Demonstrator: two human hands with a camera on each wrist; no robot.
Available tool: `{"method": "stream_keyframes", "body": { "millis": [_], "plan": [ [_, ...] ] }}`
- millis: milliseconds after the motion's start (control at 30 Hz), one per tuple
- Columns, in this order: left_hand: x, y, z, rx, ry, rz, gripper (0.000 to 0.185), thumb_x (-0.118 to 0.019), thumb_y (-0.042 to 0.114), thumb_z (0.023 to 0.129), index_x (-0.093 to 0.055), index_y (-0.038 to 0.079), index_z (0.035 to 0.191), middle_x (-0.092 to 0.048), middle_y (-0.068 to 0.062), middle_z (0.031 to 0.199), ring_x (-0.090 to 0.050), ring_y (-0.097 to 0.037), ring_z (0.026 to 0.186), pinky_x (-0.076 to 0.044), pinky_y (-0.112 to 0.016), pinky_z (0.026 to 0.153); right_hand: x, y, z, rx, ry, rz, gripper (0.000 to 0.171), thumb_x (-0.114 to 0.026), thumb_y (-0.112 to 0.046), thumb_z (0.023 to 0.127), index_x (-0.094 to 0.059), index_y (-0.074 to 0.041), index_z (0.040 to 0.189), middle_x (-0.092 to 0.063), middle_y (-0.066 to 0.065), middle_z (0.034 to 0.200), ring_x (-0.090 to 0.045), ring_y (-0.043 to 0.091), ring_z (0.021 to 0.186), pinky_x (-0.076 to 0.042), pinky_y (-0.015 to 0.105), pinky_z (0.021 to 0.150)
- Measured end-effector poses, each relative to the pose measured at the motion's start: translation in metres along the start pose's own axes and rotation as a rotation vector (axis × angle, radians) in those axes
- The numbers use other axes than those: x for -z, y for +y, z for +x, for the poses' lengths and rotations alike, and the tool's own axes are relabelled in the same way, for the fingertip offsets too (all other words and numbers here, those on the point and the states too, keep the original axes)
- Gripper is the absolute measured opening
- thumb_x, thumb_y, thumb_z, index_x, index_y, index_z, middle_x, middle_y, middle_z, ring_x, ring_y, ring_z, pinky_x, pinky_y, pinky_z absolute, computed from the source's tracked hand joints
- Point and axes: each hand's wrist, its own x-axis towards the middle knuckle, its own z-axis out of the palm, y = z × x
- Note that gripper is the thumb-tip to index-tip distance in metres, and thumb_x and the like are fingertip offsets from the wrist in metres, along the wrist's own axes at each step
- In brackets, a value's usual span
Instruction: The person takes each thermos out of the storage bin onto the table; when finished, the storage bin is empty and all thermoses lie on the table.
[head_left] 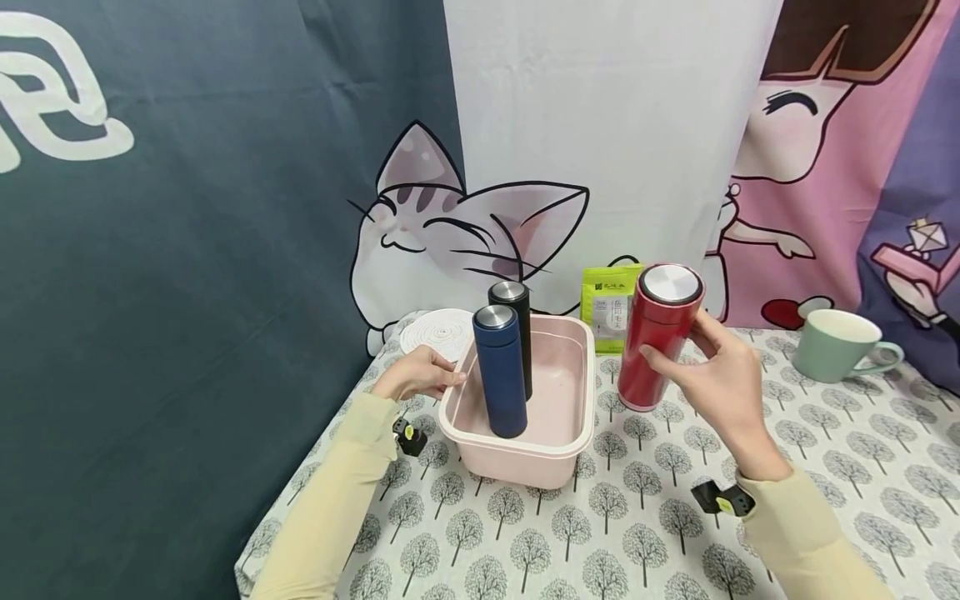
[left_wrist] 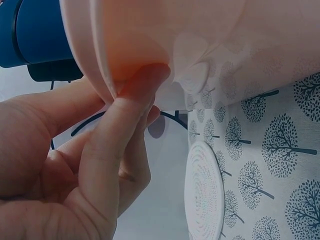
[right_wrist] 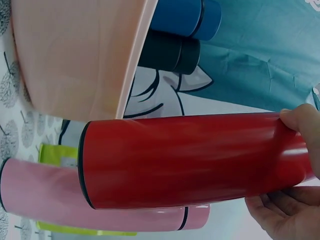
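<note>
My left hand (head_left: 422, 372) pinches the left rim of a pale pink plastic basin (head_left: 517, 462), thumb on one side of the wall and fingers on the other, as the left wrist view shows. Inside the basin stand a blue thermos (head_left: 501, 379) and, behind it, a black thermos (head_left: 525, 321), both with steel-topped lids. To the right of the basin, my right hand (head_left: 723, 387) grips a red thermos (head_left: 651, 354) near its top, tilted slightly. In the right wrist view a pink thermos (right_wrist: 45, 195) stands behind the red one, which mostly hides it in the head view.
A green and white packet (head_left: 609, 312) stands behind the red thermos. At the right is a green mug (head_left: 832, 346). A round white woven mat (head_left: 435, 329) lies behind my left hand. Printed curtains (head_left: 600, 100) hang along the table's back and left sides.
</note>
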Motion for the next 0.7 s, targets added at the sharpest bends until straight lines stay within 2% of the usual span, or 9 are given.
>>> {"method": "stream_keyframes", "body": {
  "millis": [300,533,600,700],
  "plan": [
    [-0.004,-0.006,0.002,-0.035,-0.020,-0.013,0.033,-0.069,0.010,0.091,-0.063,-0.015,0.113,-0.073,-0.019,0.092,-0.070,-0.017,0.071,-0.063,-0.034,0.075,0.006,0.010,-0.004,-0.007,0.011,-0.093,0.061,-0.089,-0.013,0.070,-0.065,-0.011,0.126,-0.070,0.017,0.117,-0.047,-0.026,0.094,-0.041,-0.003,0.084],
    [-0.004,-0.007,0.000,-0.024,-0.001,-0.005,0.032,-0.070,0.011,0.091,-0.064,-0.013,0.112,-0.073,-0.018,0.092,-0.069,-0.016,0.071,-0.063,-0.034,0.075,0.008,0.025,-0.008,-0.030,0.016,-0.140,0.059,-0.089,-0.018,0.071,-0.066,-0.013,0.125,-0.071,0.016,0.115,-0.044,-0.029,0.091,-0.038,0.000,0.081],
    [-0.003,-0.006,0.000,-0.022,0.002,-0.004,0.033,-0.070,0.011,0.091,-0.064,-0.013,0.112,-0.072,-0.019,0.093,-0.069,-0.017,0.072,-0.063,-0.034,0.076,0.010,0.029,-0.010,-0.050,0.009,-0.142,0.059,-0.088,-0.022,0.072,-0.065,-0.014,0.126,-0.071,0.016,0.116,-0.044,-0.029,0.091,-0.043,0.007,0.085],
    [-0.003,-0.007,0.001,-0.027,0.004,-0.005,0.032,-0.070,0.011,0.091,-0.064,-0.013,0.111,-0.072,-0.019,0.093,-0.070,-0.017,0.072,-0.063,-0.034,0.075,0.013,0.035,-0.012,-0.084,-0.009,-0.140,0.059,-0.087,-0.027,0.074,-0.064,-0.015,0.128,-0.070,0.016,0.117,-0.042,-0.028,0.091,-0.051,0.031,0.094]
  ]
}}
